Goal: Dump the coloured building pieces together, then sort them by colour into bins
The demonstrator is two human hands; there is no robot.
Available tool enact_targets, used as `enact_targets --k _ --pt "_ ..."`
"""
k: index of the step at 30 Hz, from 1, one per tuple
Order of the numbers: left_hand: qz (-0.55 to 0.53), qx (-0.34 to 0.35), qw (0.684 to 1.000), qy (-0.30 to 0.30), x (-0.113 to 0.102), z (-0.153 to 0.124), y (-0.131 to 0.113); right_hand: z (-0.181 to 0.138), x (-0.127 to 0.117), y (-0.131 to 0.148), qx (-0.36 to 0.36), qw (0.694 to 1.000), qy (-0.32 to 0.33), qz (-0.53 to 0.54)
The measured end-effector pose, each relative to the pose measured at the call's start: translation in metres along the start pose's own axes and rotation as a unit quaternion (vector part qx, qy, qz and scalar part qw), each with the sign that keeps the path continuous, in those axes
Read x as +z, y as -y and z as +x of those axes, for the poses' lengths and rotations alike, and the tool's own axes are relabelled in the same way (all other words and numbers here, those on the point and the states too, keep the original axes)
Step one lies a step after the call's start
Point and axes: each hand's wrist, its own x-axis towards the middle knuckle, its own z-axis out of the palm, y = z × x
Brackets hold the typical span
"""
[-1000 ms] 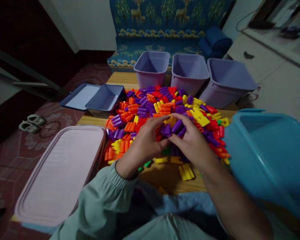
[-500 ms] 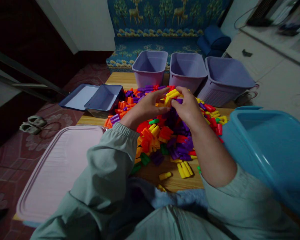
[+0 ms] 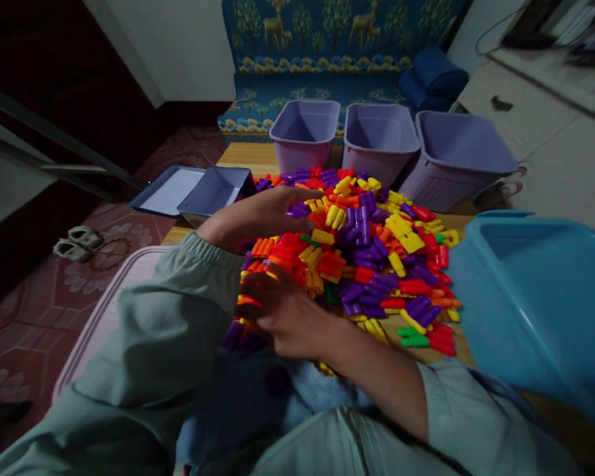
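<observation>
A heap of plastic building pieces (image 3: 364, 228) in purple, red, orange, yellow and green spreads over the wooden table. Above its left side is my left hand (image 3: 270, 213), palm toward the pieces, thumb and fingers apart, with nothing visible in it. My right hand (image 3: 290, 314) reaches across to the near left edge of the heap. Its fingers are spread over orange and purple pieces there, and the fingertips are in shadow. A green piece (image 3: 414, 337) and a red piece (image 3: 441, 338) lie at the near right edge.
Three lavender bins (image 3: 305, 149) stand along the back of the table. At left are an open blue tin box (image 3: 215, 192), its flat lid (image 3: 166, 192) and a pink lid (image 3: 112, 311). A teal tub (image 3: 506, 291) stands at right. Behind is a blue patterned sofa (image 3: 322, 82).
My right hand has swung from the back of the heap to its near left edge. My left hand has moved slightly left. Loose yellow pieces near the front edge are now partly hidden.
</observation>
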Motion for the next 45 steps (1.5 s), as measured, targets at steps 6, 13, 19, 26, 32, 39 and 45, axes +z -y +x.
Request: enact_targets --k 6,13,19,26,32,39,45 --pt "0.040 -0.015 0.998 0.055 0.017 -0.001 0.010 0.018 0.034 0.022 -0.050 0.991 0.126 0.018" --pt "0.063 -0.014 0.995 0.076 0.027 -0.002 0.019 -0.003 0.028 0.000 -0.061 0.995 0.048 -0.058" --pt "0.029 -0.028 0.999 0.011 0.025 -0.011 0.012 -0.034 -0.011 -0.021 0.121 0.980 -0.021 -0.158" --pt "0.053 -0.003 0.996 -0.072 0.044 -0.023 -0.004 -0.054 -0.049 -0.069 0.337 0.900 -0.170 -0.217" --pt "0.174 -0.022 0.978 -0.113 0.084 -0.004 -0.005 -0.097 -0.065 -0.087 0.430 0.817 -0.301 -0.237" --pt "0.220 -0.059 0.959 -0.166 0.101 0.010 0.009 -0.121 -0.052 -0.106 0.571 0.759 -0.258 -0.177" --pt "0.173 0.000 0.967 -0.188 0.107 0.016 0.019 -0.075 -0.057 -0.124 0.555 0.783 -0.274 -0.052"
